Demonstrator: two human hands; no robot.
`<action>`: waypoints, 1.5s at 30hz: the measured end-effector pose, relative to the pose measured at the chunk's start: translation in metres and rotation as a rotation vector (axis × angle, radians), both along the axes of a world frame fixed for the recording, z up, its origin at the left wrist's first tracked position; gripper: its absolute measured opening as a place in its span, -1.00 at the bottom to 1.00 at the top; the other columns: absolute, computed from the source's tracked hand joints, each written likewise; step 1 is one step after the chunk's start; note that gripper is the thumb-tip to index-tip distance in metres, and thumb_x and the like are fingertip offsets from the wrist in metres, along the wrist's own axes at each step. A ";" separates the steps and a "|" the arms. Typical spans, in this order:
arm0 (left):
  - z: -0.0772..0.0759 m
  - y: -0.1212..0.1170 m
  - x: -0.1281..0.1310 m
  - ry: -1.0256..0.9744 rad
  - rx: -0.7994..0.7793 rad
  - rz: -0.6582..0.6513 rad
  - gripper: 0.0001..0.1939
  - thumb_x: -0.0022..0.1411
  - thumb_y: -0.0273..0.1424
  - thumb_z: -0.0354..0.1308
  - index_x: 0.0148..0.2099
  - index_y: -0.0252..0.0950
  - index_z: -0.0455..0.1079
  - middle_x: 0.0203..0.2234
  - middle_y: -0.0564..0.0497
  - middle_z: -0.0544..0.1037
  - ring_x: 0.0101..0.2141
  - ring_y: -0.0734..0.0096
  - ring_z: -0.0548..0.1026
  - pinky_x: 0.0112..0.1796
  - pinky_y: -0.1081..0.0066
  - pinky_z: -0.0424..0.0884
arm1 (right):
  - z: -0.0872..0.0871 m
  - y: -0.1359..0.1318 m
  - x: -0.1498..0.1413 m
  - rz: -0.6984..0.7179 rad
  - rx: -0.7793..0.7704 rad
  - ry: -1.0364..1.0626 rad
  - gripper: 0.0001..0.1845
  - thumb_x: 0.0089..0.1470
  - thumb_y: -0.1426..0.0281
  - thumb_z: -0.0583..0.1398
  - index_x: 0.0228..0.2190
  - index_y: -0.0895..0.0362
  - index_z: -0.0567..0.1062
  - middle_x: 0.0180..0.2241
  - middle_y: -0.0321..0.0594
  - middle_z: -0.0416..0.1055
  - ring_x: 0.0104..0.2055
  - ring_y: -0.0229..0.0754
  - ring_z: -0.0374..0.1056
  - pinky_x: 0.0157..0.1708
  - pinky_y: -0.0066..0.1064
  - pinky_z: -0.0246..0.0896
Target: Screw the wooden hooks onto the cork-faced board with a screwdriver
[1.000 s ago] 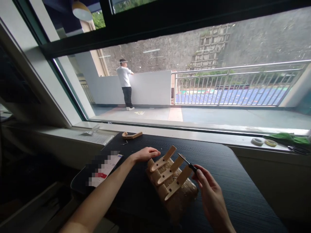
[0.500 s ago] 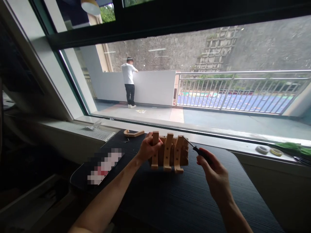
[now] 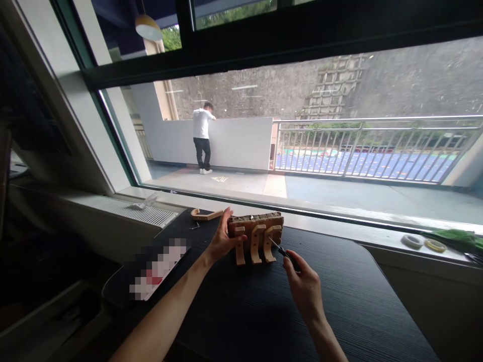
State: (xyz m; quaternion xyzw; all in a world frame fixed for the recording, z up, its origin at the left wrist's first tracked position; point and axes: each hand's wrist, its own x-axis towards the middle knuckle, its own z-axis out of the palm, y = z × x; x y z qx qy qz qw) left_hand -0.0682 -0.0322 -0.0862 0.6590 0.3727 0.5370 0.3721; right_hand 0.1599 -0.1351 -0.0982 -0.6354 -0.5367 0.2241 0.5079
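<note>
My left hand [image 3: 222,240] grips the left end of a brown wooden board [image 3: 277,221], its thumb across the front by the leftmost hook. Three pale wooden hooks [image 3: 256,245] stand side by side on the board's face, with dark holes in them. In my right hand [image 3: 303,279] is a screwdriver [image 3: 286,254] with a black handle. Its metal shaft points up and left, the tip at or very near the rightmost hook [image 3: 268,244]. I cannot tell whether it sits in a screw.
On the dark table [image 3: 339,281], a loose wooden hook [image 3: 206,216] and small screws [image 3: 194,227] lie at the back left. A blurred flat packet [image 3: 160,269] lies to the left. Tape rolls [image 3: 412,242] rest on the windowsill. A person [image 3: 203,138] stands outside.
The board has tipped so its top edge shows, and it sits slightly further left. My right hand has moved left and down, bringing the screwdriver tip from the right hook's top to its middle.
</note>
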 end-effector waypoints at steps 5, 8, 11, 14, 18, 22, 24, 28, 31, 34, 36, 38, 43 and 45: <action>-0.031 0.013 0.002 -0.167 -0.287 -0.060 -0.32 -0.20 -0.36 0.42 0.02 -0.30 0.30 -0.24 -0.03 0.51 -0.20 0.25 0.47 -0.21 0.37 0.40 | -0.014 0.007 0.006 -0.048 0.027 -0.106 -0.45 0.11 0.09 0.06 -0.04 0.21 0.48 -0.42 -0.15 0.52 -0.51 -0.16 0.36 -0.47 -0.37 0.23; -0.031 0.022 -0.002 -0.163 -0.357 -0.098 -0.54 -0.22 -0.33 0.44 -0.24 -0.40 0.43 -0.43 -0.01 0.53 -0.37 0.30 0.49 -0.34 0.39 0.40 | -0.005 0.015 0.012 -0.021 0.072 -0.227 -0.54 0.10 0.16 0.10 -0.05 0.13 0.49 -0.32 -0.13 0.52 -0.39 -0.11 0.38 -0.40 -0.35 0.18; -0.027 0.025 -0.005 -0.186 -0.389 -0.122 -0.59 -0.20 -0.31 0.43 -0.29 -0.42 0.46 -0.46 -0.02 0.54 -0.42 0.32 0.49 -0.38 0.40 0.39 | 0.014 0.026 0.019 0.081 0.165 -0.423 -0.65 0.11 0.24 0.12 -0.10 0.04 0.52 -0.35 -0.20 0.50 -0.29 -0.10 0.35 -0.37 -0.38 0.11; -0.029 0.021 -0.002 -0.230 -0.376 -0.119 -0.59 -0.17 -0.31 0.42 -0.26 -0.41 0.47 -0.45 -0.02 0.54 -0.42 0.32 0.49 -0.37 0.40 0.39 | 0.022 0.035 0.023 0.099 0.307 -0.769 -0.68 0.20 0.30 0.04 -0.11 0.07 0.51 -0.46 -0.24 0.43 -0.35 -0.17 0.31 -0.46 -0.43 0.03; -0.034 0.018 0.006 -0.249 -0.356 -0.129 -0.61 -0.24 -0.40 0.45 -0.29 -0.38 0.48 -0.47 0.02 0.54 -0.43 0.37 0.49 -0.36 0.42 0.39 | 0.004 0.035 0.028 0.054 0.444 -0.897 -0.68 0.23 0.36 0.03 -0.07 0.12 0.49 -0.47 -0.26 0.40 -0.40 -0.23 0.30 -0.50 -0.46 0.02; -0.032 0.018 0.007 -0.219 -0.352 -0.153 -0.70 -0.24 -0.43 0.45 -0.40 -0.39 0.47 -0.53 0.06 0.51 -0.48 0.44 0.45 -0.39 0.46 0.39 | -0.014 0.032 0.034 0.073 0.461 -0.956 -0.66 0.23 0.38 0.02 -0.04 0.12 0.47 -0.52 -0.28 0.38 -0.45 -0.23 0.29 -0.52 -0.43 0.00; -0.029 0.017 0.007 -0.203 -0.350 -0.160 -0.72 -0.24 -0.43 0.44 -0.43 -0.38 0.46 -0.55 0.07 0.50 -0.49 0.46 0.44 -0.39 0.46 0.39 | -0.018 0.032 0.034 0.064 0.425 -0.928 -0.65 0.22 0.36 0.02 -0.04 0.10 0.47 -0.53 -0.27 0.39 -0.44 -0.21 0.31 -0.53 -0.42 0.01; -0.026 0.016 0.008 -0.167 -0.344 -0.181 -0.74 -0.24 -0.42 0.44 -0.46 -0.39 0.46 -0.54 0.05 0.50 -0.47 0.41 0.45 -0.37 0.44 0.39 | -0.017 0.034 0.029 0.074 0.251 -0.618 -0.63 0.22 0.26 0.01 -0.09 0.10 0.49 -0.44 -0.22 0.50 -0.40 -0.18 0.39 -0.48 -0.44 0.13; -0.029 0.018 0.008 -0.138 -0.349 -0.188 -0.74 -0.22 -0.42 0.43 -0.44 -0.38 0.47 -0.53 0.05 0.50 -0.45 0.39 0.46 -0.36 0.43 0.38 | -0.014 0.034 0.025 0.118 0.087 -0.367 -0.59 0.21 0.19 -0.03 -0.17 0.11 0.52 -0.46 -0.22 0.51 -0.45 -0.17 0.41 -0.52 -0.45 0.17; -0.029 0.016 0.002 -0.100 -0.366 -0.208 -0.72 -0.20 -0.43 0.42 -0.37 -0.38 0.48 -0.50 0.03 0.52 -0.41 0.33 0.48 -0.34 0.40 0.39 | -0.011 0.031 0.023 0.135 0.015 -0.292 -0.61 0.15 0.17 0.02 -0.14 0.08 0.49 -0.40 -0.20 0.53 -0.35 -0.10 0.44 -0.45 -0.41 0.23; -0.020 0.012 -0.006 -0.075 -0.376 -0.243 -0.64 -0.20 -0.44 0.42 -0.26 -0.37 0.50 -0.41 -0.02 0.55 -0.31 0.25 0.50 -0.27 0.36 0.39 | -0.008 0.029 0.022 0.115 -0.008 -0.321 -0.63 0.10 0.21 0.06 -0.09 0.05 0.43 -0.36 -0.22 0.53 -0.33 -0.09 0.44 -0.40 -0.38 0.23; -0.001 0.008 -0.015 -0.054 -0.372 -0.295 -0.50 -0.16 -0.44 0.39 -0.08 -0.33 0.46 -0.25 -0.08 0.56 -0.17 0.15 0.48 -0.15 0.30 0.38 | -0.007 0.026 0.022 0.090 -0.004 -0.366 -0.64 0.08 0.25 0.07 -0.07 0.03 0.39 -0.36 -0.25 0.52 -0.38 -0.12 0.43 -0.41 -0.37 0.22; 0.075 0.023 -0.011 0.123 -0.183 -0.260 -0.51 0.13 -0.30 0.15 0.12 -0.27 0.30 0.09 -0.14 0.37 0.11 0.14 0.29 0.10 0.13 0.16 | -0.007 0.025 0.024 0.096 0.099 -0.430 -0.68 0.08 0.30 0.07 -0.11 0.02 0.42 -0.35 -0.25 0.53 -0.40 -0.15 0.43 -0.41 -0.40 0.20; 0.098 0.039 0.009 0.291 -0.254 -0.356 -0.46 0.05 -0.31 0.24 0.10 -0.25 0.33 0.06 -0.13 0.41 0.07 0.14 0.34 0.06 0.17 0.22 | -0.008 0.025 0.026 0.096 0.152 -0.423 -0.68 0.09 0.30 0.07 -0.11 0.01 0.44 -0.31 -0.23 0.54 -0.36 -0.15 0.44 -0.37 -0.40 0.21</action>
